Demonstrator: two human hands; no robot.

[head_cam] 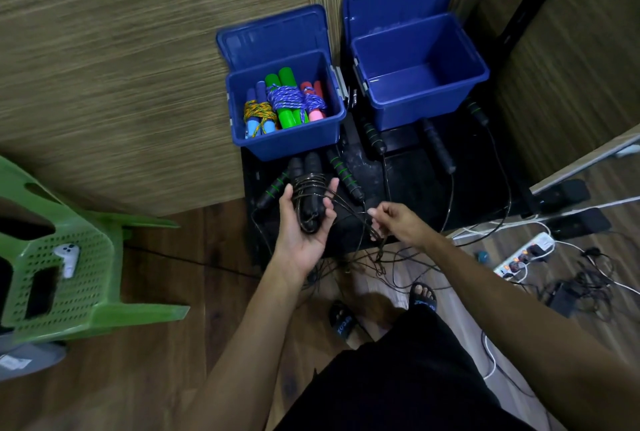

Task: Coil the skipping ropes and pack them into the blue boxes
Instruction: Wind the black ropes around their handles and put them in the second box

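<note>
My left hand [304,219] lies palm up and holds a black skipping rope [309,188], its two handles side by side with thin cord wound round them. My right hand [398,223] pinches loops of the same cord, which trail down to the floor. The left blue box [287,145] holds three coiled ropes with blue, green and pink handles. The right blue box [429,108] stands open with nothing inside. Loose black ropes with green-ringed handles [344,174] and plain black handles [438,145] lie on the black stand in front of the boxes.
A green plastic chair [79,268] with a white controller [67,257] on its seat stands at the left. A power strip [523,254] and tangled cables lie on the wooden floor at the right. My sandalled feet are below the hands.
</note>
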